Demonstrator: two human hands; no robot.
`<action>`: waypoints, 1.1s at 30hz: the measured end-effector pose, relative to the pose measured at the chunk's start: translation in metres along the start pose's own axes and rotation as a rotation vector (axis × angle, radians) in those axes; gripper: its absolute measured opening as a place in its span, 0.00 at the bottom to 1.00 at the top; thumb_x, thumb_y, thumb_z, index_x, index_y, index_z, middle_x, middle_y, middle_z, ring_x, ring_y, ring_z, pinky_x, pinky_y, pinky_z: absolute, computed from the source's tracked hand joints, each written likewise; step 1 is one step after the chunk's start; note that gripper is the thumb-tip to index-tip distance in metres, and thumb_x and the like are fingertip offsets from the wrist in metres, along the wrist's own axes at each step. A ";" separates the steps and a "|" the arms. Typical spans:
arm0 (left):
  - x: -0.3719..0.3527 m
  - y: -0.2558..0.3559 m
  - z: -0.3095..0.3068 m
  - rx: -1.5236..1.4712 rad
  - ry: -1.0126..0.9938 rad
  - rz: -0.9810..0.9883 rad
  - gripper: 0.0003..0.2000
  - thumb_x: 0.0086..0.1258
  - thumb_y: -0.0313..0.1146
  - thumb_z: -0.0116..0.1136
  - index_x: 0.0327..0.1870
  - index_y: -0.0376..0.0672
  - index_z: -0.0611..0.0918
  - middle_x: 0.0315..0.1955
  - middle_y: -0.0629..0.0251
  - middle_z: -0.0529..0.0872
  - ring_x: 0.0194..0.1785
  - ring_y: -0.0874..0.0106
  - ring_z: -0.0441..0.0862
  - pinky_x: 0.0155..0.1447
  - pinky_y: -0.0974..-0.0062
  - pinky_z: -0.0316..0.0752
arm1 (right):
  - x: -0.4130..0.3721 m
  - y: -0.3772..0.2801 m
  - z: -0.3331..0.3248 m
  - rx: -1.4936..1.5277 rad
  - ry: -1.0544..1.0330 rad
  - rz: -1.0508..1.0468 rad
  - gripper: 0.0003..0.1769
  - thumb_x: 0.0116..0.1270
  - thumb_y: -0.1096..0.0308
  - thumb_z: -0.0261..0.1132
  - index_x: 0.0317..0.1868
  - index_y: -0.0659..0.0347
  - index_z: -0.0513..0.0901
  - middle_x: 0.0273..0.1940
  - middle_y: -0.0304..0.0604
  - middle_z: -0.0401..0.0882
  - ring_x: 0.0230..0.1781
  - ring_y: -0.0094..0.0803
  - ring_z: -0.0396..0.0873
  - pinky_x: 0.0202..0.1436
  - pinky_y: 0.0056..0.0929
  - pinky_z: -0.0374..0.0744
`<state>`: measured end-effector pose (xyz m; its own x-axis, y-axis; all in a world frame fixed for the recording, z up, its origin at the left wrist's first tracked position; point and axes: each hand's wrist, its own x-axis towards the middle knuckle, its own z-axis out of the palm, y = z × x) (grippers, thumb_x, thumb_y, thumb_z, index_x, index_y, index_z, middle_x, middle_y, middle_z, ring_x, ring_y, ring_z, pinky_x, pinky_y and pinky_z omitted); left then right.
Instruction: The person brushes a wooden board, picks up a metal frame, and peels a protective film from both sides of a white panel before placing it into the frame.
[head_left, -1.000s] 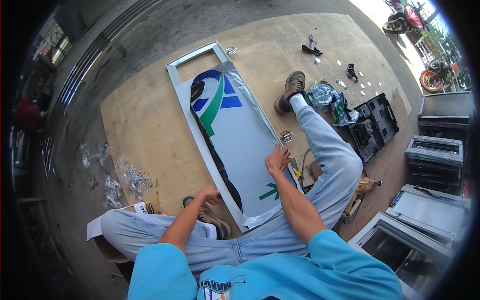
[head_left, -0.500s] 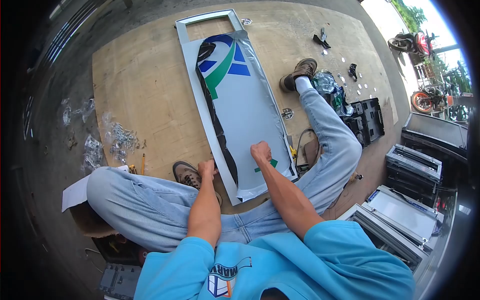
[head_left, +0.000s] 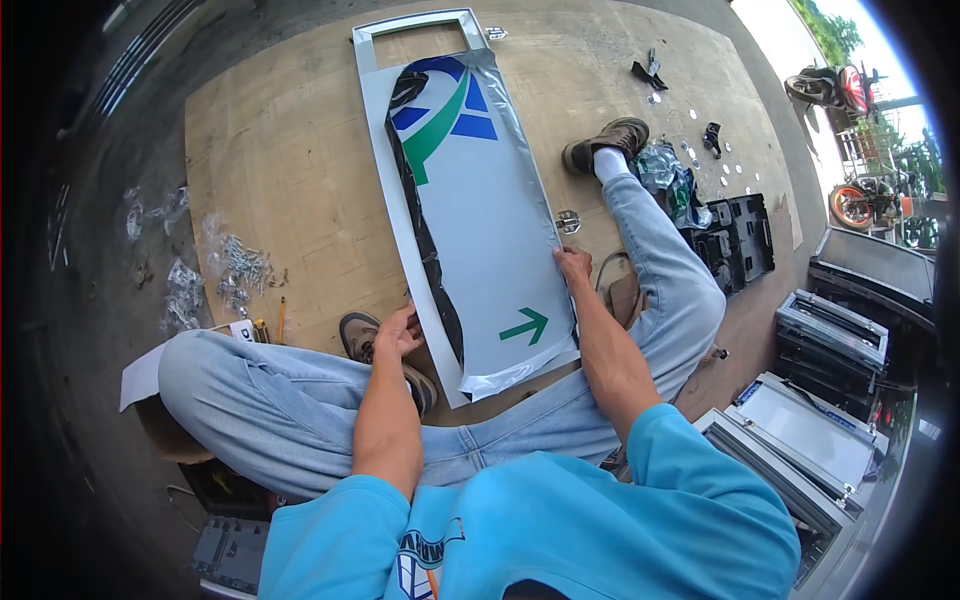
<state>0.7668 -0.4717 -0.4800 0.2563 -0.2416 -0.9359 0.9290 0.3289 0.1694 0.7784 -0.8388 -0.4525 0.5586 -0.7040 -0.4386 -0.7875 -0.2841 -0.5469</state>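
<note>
A long sign panel (head_left: 480, 230) with a pale frame lies lengthwise between my legs. Grey film with a blue and green logo covers most of it, and a green arrow (head_left: 524, 325) shows at the near end. Black crumpled edging (head_left: 432, 265) runs down its left side. My left hand (head_left: 398, 330) is at the panel's lower left edge, fingers curled against the frame. On the opposite edge, my right hand (head_left: 573, 266) grips the side, with some fingertips hidden underneath.
A plywood board (head_left: 290, 150) lies underneath. Screws (head_left: 245, 270) and plastic bags (head_left: 183, 295) lie left. Hinges (head_left: 568, 222) rest beside the panel. An open black tool case (head_left: 738, 240) sits right, and metal frames (head_left: 830, 330) are stacked beyond my right leg.
My right hand has moved from a fist over the panel's near end to its right edge, uncovering the green arrow. My left hand has loosened from a fist and stays by the left edge.
</note>
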 end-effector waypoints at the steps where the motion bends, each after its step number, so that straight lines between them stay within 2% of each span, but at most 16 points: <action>1: -0.002 0.006 -0.005 0.003 0.011 0.018 0.12 0.69 0.43 0.53 0.47 0.49 0.76 0.43 0.67 0.78 0.46 0.68 0.74 0.52 0.61 0.71 | 0.002 0.005 0.002 0.185 -0.090 0.007 0.22 0.52 0.58 0.68 0.42 0.68 0.83 0.39 0.53 0.83 0.43 0.40 0.80 0.50 0.31 0.74; 2: -0.006 0.013 -0.006 0.031 0.015 0.029 0.12 0.69 0.43 0.53 0.47 0.49 0.76 0.43 0.67 0.78 0.46 0.68 0.74 0.52 0.61 0.71 | 0.006 0.008 0.005 0.379 -0.174 0.009 0.22 0.52 0.61 0.69 0.43 0.69 0.83 0.39 0.50 0.83 0.41 0.34 0.80 0.48 0.27 0.75; 6: -0.008 0.039 -0.019 0.088 0.024 0.108 0.12 0.70 0.41 0.53 0.48 0.47 0.76 0.43 0.66 0.78 0.47 0.68 0.74 0.50 0.62 0.73 | 0.011 0.005 0.024 0.516 -0.193 0.056 0.18 0.51 0.64 0.69 0.43 0.64 0.84 0.37 0.44 0.84 0.38 0.30 0.79 0.47 0.25 0.74; 8: -0.009 0.055 -0.022 0.149 0.026 0.092 0.12 0.70 0.40 0.52 0.49 0.48 0.76 0.43 0.66 0.78 0.47 0.66 0.75 0.50 0.60 0.74 | -0.011 -0.025 0.007 0.318 -0.055 -0.021 0.15 0.51 0.64 0.68 0.41 0.59 0.86 0.37 0.42 0.84 0.38 0.31 0.80 0.47 0.26 0.75; 12: -0.040 0.070 -0.003 0.069 0.056 0.101 0.11 0.69 0.40 0.54 0.48 0.48 0.77 0.42 0.66 0.79 0.48 0.65 0.76 0.51 0.58 0.74 | -0.007 -0.032 0.007 0.312 0.001 -0.108 0.14 0.51 0.61 0.68 0.39 0.55 0.86 0.37 0.46 0.85 0.40 0.39 0.82 0.49 0.30 0.76; 14: -0.055 0.068 0.007 0.160 -0.101 0.227 0.10 0.71 0.40 0.51 0.47 0.48 0.77 0.39 0.66 0.80 0.48 0.66 0.77 0.54 0.59 0.74 | -0.015 -0.036 0.002 0.244 0.075 -0.127 0.13 0.53 0.61 0.66 0.38 0.56 0.86 0.37 0.49 0.84 0.42 0.43 0.81 0.50 0.34 0.76; 15: -0.059 0.067 0.013 0.170 -0.106 0.232 0.10 0.71 0.40 0.51 0.47 0.48 0.77 0.39 0.66 0.80 0.48 0.66 0.77 0.54 0.59 0.74 | -0.016 -0.036 0.004 0.255 0.083 -0.127 0.13 0.53 0.61 0.66 0.38 0.56 0.86 0.37 0.49 0.84 0.42 0.43 0.81 0.50 0.34 0.76; 17: -0.067 0.064 0.025 0.073 -0.225 0.334 0.11 0.72 0.42 0.47 0.44 0.46 0.77 0.34 0.67 0.81 0.38 0.71 0.79 0.42 0.73 0.77 | -0.022 -0.034 0.009 0.169 0.082 -0.127 0.14 0.54 0.62 0.65 0.40 0.56 0.86 0.39 0.52 0.83 0.44 0.47 0.80 0.51 0.37 0.75; 18: -0.062 0.065 0.023 0.087 -0.231 0.336 0.11 0.72 0.42 0.47 0.44 0.46 0.77 0.34 0.67 0.81 0.38 0.71 0.79 0.42 0.73 0.77 | -0.026 -0.037 0.012 0.180 0.091 -0.124 0.14 0.54 0.62 0.65 0.40 0.56 0.86 0.39 0.52 0.83 0.44 0.47 0.80 0.51 0.37 0.75; 20: -0.044 0.068 0.014 0.002 -0.329 0.337 0.13 0.72 0.44 0.45 0.39 0.44 0.78 0.25 0.70 0.80 0.22 0.80 0.74 0.24 0.86 0.71 | -0.036 -0.044 0.017 0.139 0.150 -0.198 0.16 0.54 0.62 0.64 0.42 0.58 0.85 0.40 0.54 0.82 0.44 0.49 0.80 0.51 0.39 0.75; 21: -0.048 0.067 0.020 0.008 -0.332 0.339 0.13 0.72 0.44 0.45 0.39 0.44 0.78 0.25 0.70 0.80 0.22 0.80 0.74 0.24 0.86 0.71 | -0.038 -0.043 0.019 0.098 0.092 -0.193 0.21 0.52 0.62 0.66 0.46 0.61 0.82 0.43 0.55 0.81 0.45 0.51 0.79 0.52 0.39 0.75; 23: -0.058 0.061 0.038 -0.024 -0.181 0.442 0.14 0.71 0.46 0.47 0.34 0.46 0.78 0.22 0.71 0.79 0.17 0.85 0.69 0.14 0.90 0.58 | -0.032 -0.034 0.035 0.101 0.170 -0.159 0.22 0.52 0.61 0.68 0.47 0.62 0.81 0.45 0.55 0.80 0.48 0.51 0.77 0.53 0.40 0.74; 25: -0.051 0.067 0.034 -0.010 -0.206 0.465 0.15 0.71 0.48 0.47 0.33 0.46 0.78 0.20 0.71 0.78 0.15 0.85 0.68 0.14 0.89 0.58 | -0.038 -0.035 0.033 0.090 0.243 -0.119 0.23 0.51 0.61 0.69 0.48 0.63 0.80 0.46 0.55 0.79 0.50 0.51 0.76 0.54 0.41 0.74; 27: -0.045 0.060 0.029 -0.004 -0.222 0.476 0.17 0.70 0.50 0.48 0.33 0.46 0.78 0.19 0.71 0.77 0.14 0.84 0.67 0.14 0.89 0.59 | -0.038 -0.031 0.029 -0.004 0.017 0.137 0.24 0.52 0.60 0.70 0.49 0.62 0.79 0.51 0.54 0.76 0.55 0.50 0.71 0.55 0.43 0.73; 30: -0.039 0.061 0.039 -0.035 -0.127 0.547 0.21 0.65 0.56 0.53 0.32 0.45 0.79 0.15 0.74 0.74 0.10 0.84 0.61 0.13 0.85 0.56 | -0.034 -0.036 0.030 -0.077 0.017 0.249 0.22 0.55 0.59 0.69 0.48 0.61 0.80 0.53 0.50 0.75 0.57 0.48 0.69 0.56 0.45 0.73; 33: -0.040 0.059 0.046 -0.095 -0.032 0.576 0.19 0.64 0.54 0.56 0.32 0.45 0.79 0.15 0.73 0.74 0.11 0.84 0.62 0.14 0.86 0.57 | -0.038 -0.039 0.030 -0.116 0.060 0.156 0.19 0.57 0.59 0.67 0.46 0.59 0.80 0.53 0.48 0.74 0.56 0.47 0.70 0.57 0.44 0.72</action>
<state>0.8237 -0.4846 -0.4180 0.7221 -0.0268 -0.6913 0.6101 0.4957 0.6181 0.7954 -0.7815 -0.4355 0.4141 -0.7815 -0.4666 -0.8897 -0.2395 -0.3886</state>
